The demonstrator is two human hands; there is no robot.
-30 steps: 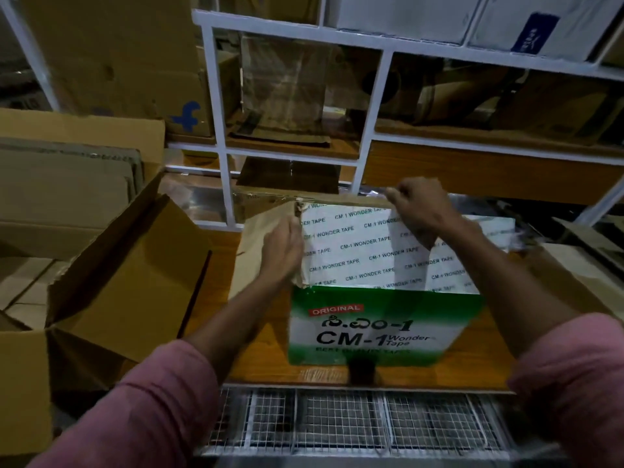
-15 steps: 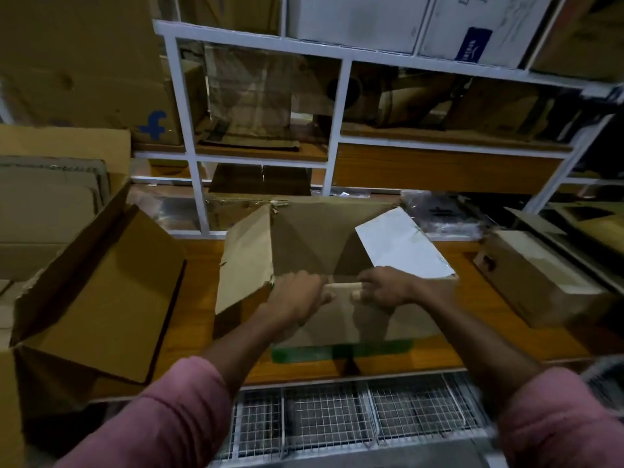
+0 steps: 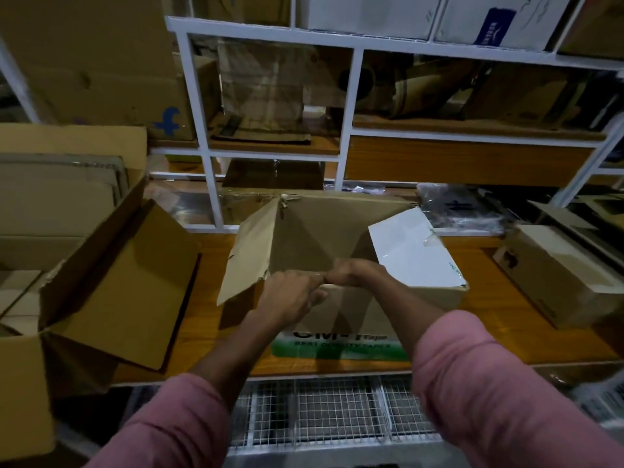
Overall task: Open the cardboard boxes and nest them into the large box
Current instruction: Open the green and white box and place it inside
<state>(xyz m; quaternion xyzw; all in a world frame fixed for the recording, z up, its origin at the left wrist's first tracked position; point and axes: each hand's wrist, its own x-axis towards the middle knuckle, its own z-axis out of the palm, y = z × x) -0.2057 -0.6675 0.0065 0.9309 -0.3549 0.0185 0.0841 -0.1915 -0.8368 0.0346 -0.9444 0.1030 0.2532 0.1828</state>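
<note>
A green-and-white printed cardboard box (image 3: 337, 231) stands open on the wooden shelf in front of me. Its left flap sticks out to the left and its white right flap (image 3: 412, 251) leans to the right. My left hand (image 3: 287, 298) and my right hand (image 3: 354, 273) meet at the middle of the near flap (image 3: 347, 305), both gripping its top edge, with the flap folded down toward me. A large brown open box (image 3: 118, 288) stands at the left with its flaps spread.
A smaller closed brown box (image 3: 557, 275) lies on the shelf (image 3: 479, 332) at the right. Flat cardboard sheets (image 3: 57, 204) stack at the far left. White shelving (image 3: 347, 106) with more cartons rises behind, and a wire mesh rack (image 3: 337, 410) sits below the shelf edge.
The box's printed top flaps have been opened outward. Both hands moved from the far top edge to the near flap and came together at its middle.
</note>
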